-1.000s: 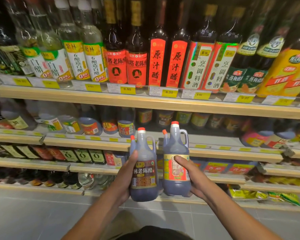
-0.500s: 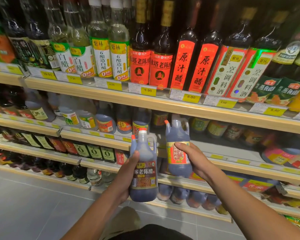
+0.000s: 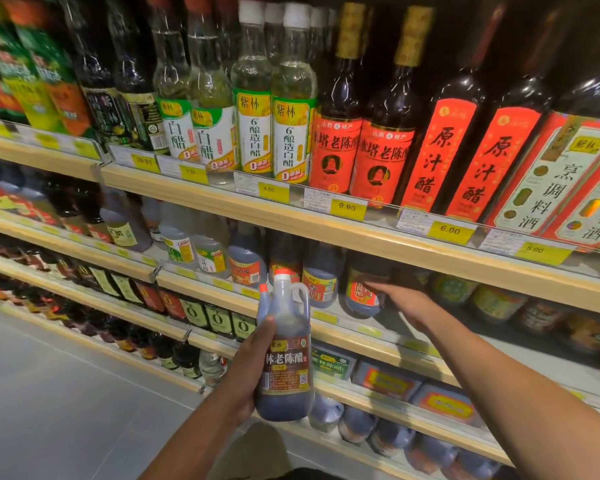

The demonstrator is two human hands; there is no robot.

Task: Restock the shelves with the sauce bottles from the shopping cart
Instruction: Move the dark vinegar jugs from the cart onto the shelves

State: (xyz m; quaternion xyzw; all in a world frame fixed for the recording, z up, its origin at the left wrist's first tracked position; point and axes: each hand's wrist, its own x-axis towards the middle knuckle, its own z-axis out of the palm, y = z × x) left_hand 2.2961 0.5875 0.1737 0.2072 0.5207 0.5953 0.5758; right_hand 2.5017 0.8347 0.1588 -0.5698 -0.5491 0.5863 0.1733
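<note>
Before shelves (image 3: 326,233), vinegar jug (image 3: 286,368) inside left grip (image 3: 246,374)

I am holding a dark, red-capped vinegar jug (image 3: 286,358) upright below the shelf (image 3: 388,348), where a second jug (image 3: 362,296) is standing.
</note>
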